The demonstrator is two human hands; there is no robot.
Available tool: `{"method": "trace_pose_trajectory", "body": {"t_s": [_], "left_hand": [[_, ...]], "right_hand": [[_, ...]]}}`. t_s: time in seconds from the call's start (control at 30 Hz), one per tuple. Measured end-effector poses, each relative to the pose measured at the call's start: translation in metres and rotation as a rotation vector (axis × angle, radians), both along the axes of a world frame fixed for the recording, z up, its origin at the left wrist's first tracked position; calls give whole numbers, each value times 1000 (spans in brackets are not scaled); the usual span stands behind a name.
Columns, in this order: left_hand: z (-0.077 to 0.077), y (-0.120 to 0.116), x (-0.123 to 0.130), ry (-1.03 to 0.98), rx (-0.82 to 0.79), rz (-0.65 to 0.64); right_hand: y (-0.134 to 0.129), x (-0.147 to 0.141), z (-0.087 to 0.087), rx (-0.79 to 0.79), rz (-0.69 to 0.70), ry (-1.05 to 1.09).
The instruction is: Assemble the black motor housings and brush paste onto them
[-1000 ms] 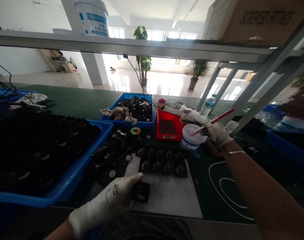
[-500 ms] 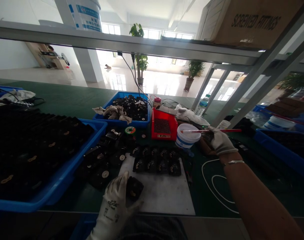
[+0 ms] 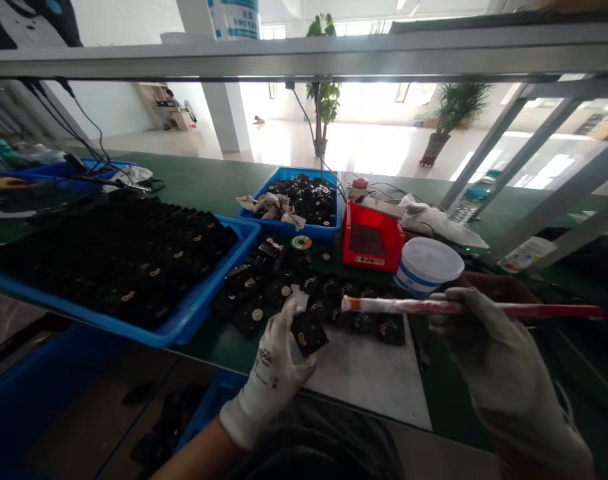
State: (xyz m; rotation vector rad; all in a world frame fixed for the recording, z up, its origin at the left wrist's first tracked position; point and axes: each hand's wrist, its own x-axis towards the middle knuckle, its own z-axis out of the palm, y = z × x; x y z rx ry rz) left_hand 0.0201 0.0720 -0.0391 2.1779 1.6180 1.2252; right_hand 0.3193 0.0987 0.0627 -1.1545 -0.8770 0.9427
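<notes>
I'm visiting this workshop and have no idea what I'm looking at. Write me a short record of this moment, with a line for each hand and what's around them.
Left hand: gloved left hand holding a small black square part
Right hand: gloved right hand gripping a long red-and-white stick
Nearby: black parts on a white board; white tub with blue stripe
Further: red bin; blue tray of black parts
</notes>
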Motion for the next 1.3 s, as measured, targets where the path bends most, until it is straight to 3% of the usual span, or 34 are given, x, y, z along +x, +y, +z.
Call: {"method": "trace_pose_trajectory", "body": {"t_s": [0.07, 0.2, 0.43, 0.6, 0.8, 1.0, 1.17, 1.3], "left_hand": [[5, 1, 3, -11, 3, -9], [10, 1, 9, 10, 49, 4], [13, 3, 9, 19, 84, -14], [12, 3, 4, -44, 43, -45], [18, 3, -11, -180, -46, -231], [35, 3, -22, -133, -119, -464], [46, 4, -22, 10, -96, -597], [43, 4, -20, 1, -57, -511]], "right_hand": [[-21, -29, -1, 22, 59, 2], [-46, -63, -5, 122, 9, -147], [-57, -83, -11, 379, 73, -415], [-62, -84, -13, 447, 185, -542], [-70, -68, -15, 395, 339, -561], [-55, -57, 4, 296, 448, -387], [-46, -66, 16, 134, 367, -377], [-54, -72, 18, 160, 263, -448]]}}
